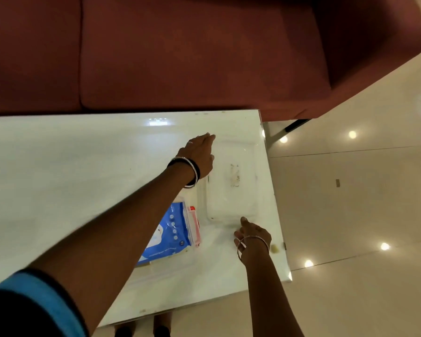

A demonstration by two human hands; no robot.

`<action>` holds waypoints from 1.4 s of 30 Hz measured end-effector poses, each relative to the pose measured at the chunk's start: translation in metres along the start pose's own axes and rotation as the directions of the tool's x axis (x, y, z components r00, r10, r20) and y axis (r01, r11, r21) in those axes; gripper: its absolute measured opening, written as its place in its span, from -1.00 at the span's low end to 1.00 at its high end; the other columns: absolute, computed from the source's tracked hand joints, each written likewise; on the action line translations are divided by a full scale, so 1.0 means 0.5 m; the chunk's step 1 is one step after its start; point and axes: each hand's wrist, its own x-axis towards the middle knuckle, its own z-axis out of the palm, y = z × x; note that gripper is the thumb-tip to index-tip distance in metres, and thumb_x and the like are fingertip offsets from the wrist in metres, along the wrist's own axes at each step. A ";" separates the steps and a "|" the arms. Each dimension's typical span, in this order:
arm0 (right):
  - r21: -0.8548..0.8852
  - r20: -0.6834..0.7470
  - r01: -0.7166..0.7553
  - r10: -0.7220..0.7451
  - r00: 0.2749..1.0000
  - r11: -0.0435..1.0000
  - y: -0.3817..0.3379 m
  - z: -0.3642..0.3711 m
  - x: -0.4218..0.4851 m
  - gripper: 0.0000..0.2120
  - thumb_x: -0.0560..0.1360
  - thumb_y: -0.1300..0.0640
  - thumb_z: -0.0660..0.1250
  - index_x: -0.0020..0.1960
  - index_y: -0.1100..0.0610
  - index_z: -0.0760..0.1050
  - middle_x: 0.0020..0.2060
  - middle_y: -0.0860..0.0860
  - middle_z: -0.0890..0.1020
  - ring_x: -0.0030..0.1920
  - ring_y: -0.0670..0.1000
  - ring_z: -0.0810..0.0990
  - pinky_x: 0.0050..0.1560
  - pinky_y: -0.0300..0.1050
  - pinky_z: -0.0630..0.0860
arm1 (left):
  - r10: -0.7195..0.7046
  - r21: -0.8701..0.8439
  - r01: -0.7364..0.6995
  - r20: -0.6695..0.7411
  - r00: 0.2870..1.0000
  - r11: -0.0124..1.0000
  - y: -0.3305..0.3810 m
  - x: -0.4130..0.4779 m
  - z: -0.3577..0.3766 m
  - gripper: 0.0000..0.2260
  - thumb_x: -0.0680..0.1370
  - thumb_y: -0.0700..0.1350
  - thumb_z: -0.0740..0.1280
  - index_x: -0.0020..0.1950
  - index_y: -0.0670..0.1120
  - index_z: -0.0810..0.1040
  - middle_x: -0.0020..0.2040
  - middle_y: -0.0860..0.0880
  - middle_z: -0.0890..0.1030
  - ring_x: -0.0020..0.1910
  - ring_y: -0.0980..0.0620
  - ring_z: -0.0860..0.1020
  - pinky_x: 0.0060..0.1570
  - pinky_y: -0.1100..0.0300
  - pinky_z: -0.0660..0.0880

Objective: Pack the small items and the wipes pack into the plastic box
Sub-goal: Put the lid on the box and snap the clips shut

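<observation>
A clear plastic box (191,260) stands on the white table (58,178), partly hidden under my left forearm. In it lie a blue wipes pack (167,235) and a slim red and white item (195,224). Just right of the box a clear flat lid (231,190) lies on the table. My left hand (199,154) stretches over to the lid's far left corner, fingers extended and touching or nearly touching it. At the lid's near edge my right hand (253,235) points its fingertips against the rim. Neither hand visibly grips anything.
A small pale yellow object (275,248) sits at the table's right edge, beside my right wrist. A dark red sofa (180,57) runs along the far side of the table. Glossy floor tiles (350,203) lie to the right.
</observation>
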 end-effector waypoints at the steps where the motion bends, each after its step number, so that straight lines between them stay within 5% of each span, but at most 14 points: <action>1: 0.005 0.000 0.009 -0.009 1.000 1.000 0.000 0.000 0.009 -0.72 0.43 0.19 0.49 0.05 0.30 0.52 -0.33 0.20 0.56 -0.42 0.10 0.53 -0.37 -0.08 0.49 | -0.005 0.012 0.005 0.036 0.999 1.000 0.005 0.022 0.002 -0.46 0.62 -0.10 0.13 0.58 -0.06 0.04 0.60 -0.05 0.05 0.57 -0.09 0.06 0.52 -0.04 0.10; 9: 0.158 0.124 0.005 -0.025 0.992 0.987 -0.022 -0.017 0.040 -0.79 0.34 0.49 0.43 -0.04 0.51 0.54 -0.25 0.27 0.58 -0.26 0.20 0.59 -0.28 -0.08 0.67 | -0.038 -0.007 0.040 0.165 0.985 0.999 -0.009 0.089 0.027 -0.43 0.62 -0.12 0.13 0.58 -0.03 -0.05 0.60 -0.06 0.04 0.56 -0.12 0.10 0.52 -0.03 0.10; 14: 0.191 0.094 0.208 -0.229 0.969 0.959 -0.047 -0.034 0.023 -0.81 0.32 0.53 0.41 -0.08 0.49 0.52 -0.24 0.31 0.59 -0.28 0.20 0.62 -0.26 -0.10 0.65 | -0.115 -0.226 0.116 0.017 0.993 0.967 -0.021 0.076 0.011 -0.44 0.60 0.10 0.19 0.55 -0.01 0.12 0.50 -0.15 0.27 0.44 -0.17 0.32 0.41 -0.05 0.29; 17: 0.109 0.063 0.455 -0.463 0.884 0.884 -0.063 -0.051 -0.003 -0.88 0.39 0.41 0.45 -0.16 0.28 0.53 -0.30 0.26 0.64 -0.29 0.22 0.69 -0.14 0.00 0.65 | -0.198 -0.426 0.163 -0.041 0.979 0.890 -0.018 0.050 -0.024 -0.51 0.59 0.19 0.14 0.44 -0.02 0.36 0.38 -0.13 0.44 0.35 -0.16 0.43 0.36 0.01 0.35; 19: 0.027 0.066 0.601 -0.601 0.796 0.799 -0.077 -0.059 -0.026 -0.86 0.40 0.32 0.48 -0.16 0.20 0.52 -0.30 0.16 0.67 -0.28 0.12 0.72 -0.18 -0.08 0.65 | -0.242 -0.601 0.210 0.028 0.970 0.771 -0.018 0.022 -0.058 -0.48 0.57 0.28 0.09 0.32 -0.04 0.48 0.28 -0.08 0.51 0.28 -0.17 0.49 0.29 -0.06 0.45; 24: -0.299 0.023 0.806 -0.841 0.541 0.510 -0.103 -0.060 -0.087 -0.78 0.43 0.18 0.47 -0.20 -0.01 0.43 -0.33 -0.16 0.68 -0.27 -0.25 0.68 -0.22 -0.40 0.52 | -0.391 -0.916 0.278 0.152 0.908 0.289 -0.032 -0.066 -0.138 -0.51 0.48 0.38 0.16 0.01 0.00 0.58 0.25 -0.10 0.58 0.11 -0.15 0.62 0.11 -0.05 0.59; 26: -0.309 0.052 0.868 -0.905 0.422 0.388 -0.105 -0.055 -0.112 -0.77 0.45 0.23 0.46 -0.16 -0.03 0.45 -0.26 -0.21 0.66 -0.20 -0.34 0.63 -0.24 -0.56 0.42 | -0.425 -0.944 0.305 0.226 0.876 0.126 -0.054 -0.106 -0.162 -0.51 0.44 0.34 0.30 0.08 -0.05 0.58 0.14 -0.13 0.63 0.03 -0.14 0.67 0.04 -0.03 0.62; 29: -0.203 0.119 0.932 -0.938 0.327 0.299 -0.106 -0.045 -0.140 -0.84 0.48 0.28 0.42 -0.06 0.04 0.53 -0.07 -0.15 0.69 0.00 -0.27 0.65 -0.07 -0.50 0.47 | -0.323 -0.918 0.396 0.381 0.866 -0.021 -0.089 -0.172 -0.185 -0.59 0.48 0.12 0.39 0.16 -0.15 0.58 0.01 -0.11 0.65 -0.12 -0.03 0.68 -0.11 0.15 0.65; 34: 0.084 0.205 0.877 -0.870 0.449 0.473 -0.087 -0.008 -0.170 -0.82 0.44 0.34 0.45 -0.11 0.10 0.52 0.10 -0.04 0.70 0.13 -0.07 0.67 0.12 -0.20 0.57 | -0.376 -0.931 0.283 0.353 0.857 -0.231 -0.141 -0.301 -0.182 -0.88 0.56 -0.25 0.28 0.02 -0.25 0.58 -0.09 -0.16 0.69 -0.22 0.00 0.70 -0.21 0.26 0.65; 39: 0.312 0.472 0.541 -0.622 0.625 0.781 -0.036 -0.006 -0.186 -0.77 0.46 0.40 0.36 0.06 0.20 0.62 0.13 0.14 0.68 0.20 0.18 0.62 0.07 -0.08 0.61 | -0.500 -0.967 0.212 0.254 0.828 -0.142 -0.192 -0.441 -0.135 -0.82 0.54 -0.27 0.29 0.09 -0.20 0.62 -0.10 -0.14 0.74 -0.15 -0.01 0.72 -0.16 0.17 0.66; 42: 0.371 0.601 0.272 -0.453 0.659 0.888 0.003 -0.011 -0.198 -0.70 0.55 0.38 0.19 0.22 0.27 0.55 0.18 0.25 0.63 0.19 0.29 0.61 0.09 0.06 0.62 | -0.560 -0.985 0.167 0.159 0.813 -0.037 -0.208 -0.514 -0.100 -0.80 0.54 -0.26 0.31 0.11 -0.12 0.63 -0.10 -0.13 0.74 -0.16 -0.03 0.72 -0.27 0.20 0.64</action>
